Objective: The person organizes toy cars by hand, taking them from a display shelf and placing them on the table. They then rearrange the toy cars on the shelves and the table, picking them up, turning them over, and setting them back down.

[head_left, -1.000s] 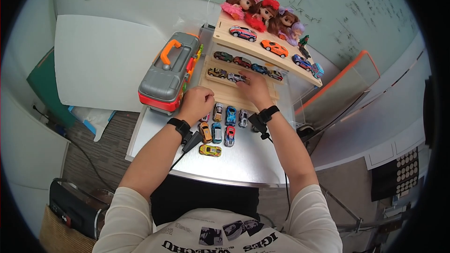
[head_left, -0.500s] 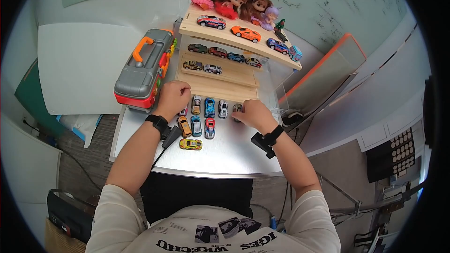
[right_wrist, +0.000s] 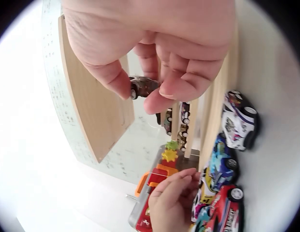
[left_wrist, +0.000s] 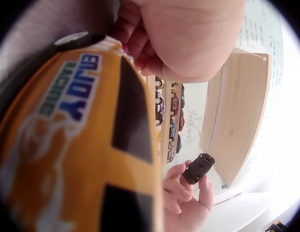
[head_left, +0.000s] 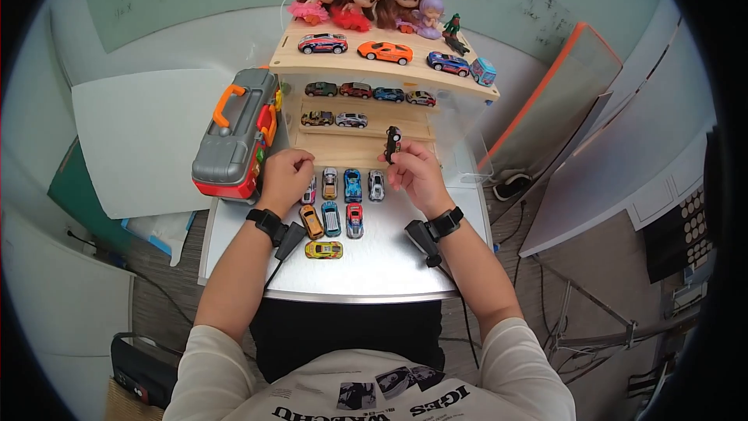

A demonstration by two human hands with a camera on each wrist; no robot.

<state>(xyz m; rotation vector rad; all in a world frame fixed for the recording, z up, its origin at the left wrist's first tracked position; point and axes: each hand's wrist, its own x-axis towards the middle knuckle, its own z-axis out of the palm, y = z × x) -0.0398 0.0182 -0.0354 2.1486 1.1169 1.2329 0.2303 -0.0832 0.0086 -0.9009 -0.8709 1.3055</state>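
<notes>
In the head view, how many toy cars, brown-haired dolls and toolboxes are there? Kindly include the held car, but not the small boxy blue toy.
Toy cars: 18 (8 on the table, 6 on the steps, 3 on the top board, 1 in the right hand)
Brown-haired dolls: 3
Toolbox: 1
Total: 22

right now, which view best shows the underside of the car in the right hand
Left wrist: the car faces that camera underside-on, mostly uncovered. Head shows it small, roughly on end; right wrist, its side and one wheel, between fingers.
</notes>
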